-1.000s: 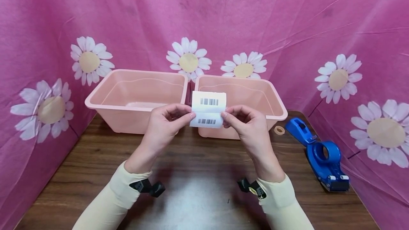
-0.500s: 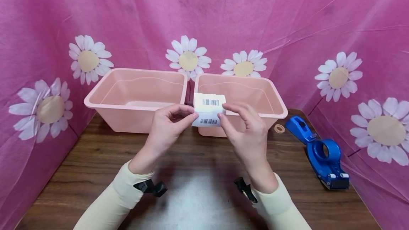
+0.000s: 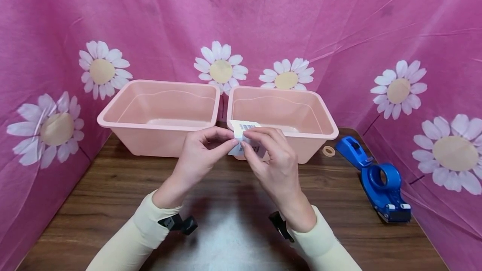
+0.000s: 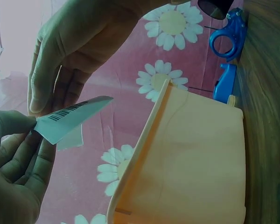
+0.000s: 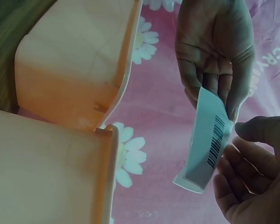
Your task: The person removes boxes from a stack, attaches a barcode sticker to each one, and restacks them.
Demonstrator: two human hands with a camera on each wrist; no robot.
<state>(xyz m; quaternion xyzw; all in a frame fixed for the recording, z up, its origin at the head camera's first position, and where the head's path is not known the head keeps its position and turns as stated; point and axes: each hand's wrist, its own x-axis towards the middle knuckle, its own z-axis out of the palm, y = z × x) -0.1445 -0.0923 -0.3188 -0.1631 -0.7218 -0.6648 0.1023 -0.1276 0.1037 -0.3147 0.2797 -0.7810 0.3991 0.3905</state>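
A small white barcode label sheet (image 3: 244, 126), with one printed barcode above another, is held up in front of the right-hand tub. My left hand (image 3: 197, 156) pinches its left edge between thumb and fingers. Close beside those fingertips, my right hand (image 3: 273, 158) has its thumb and index finger pinched at the sheet, covering part of the lower barcode. In the left wrist view the label sheet (image 4: 67, 120) looks bent along its middle, with a second flap behind. The right wrist view shows the label sheet (image 5: 207, 140) tilted, its barcode facing that camera.
Two pink plastic tubs stand side by side at the back: a left tub (image 3: 147, 139) and a right tub (image 3: 308, 145). A blue tape dispenser (image 3: 384, 191) lies at the right of the wooden table (image 3: 226, 237). Near it is a small tan ring (image 3: 329, 151).
My right hand has moved left along the sheet, from its right edge to beside my left fingertips. The sheet has bent and tilted; my left hand keeps its pinch.
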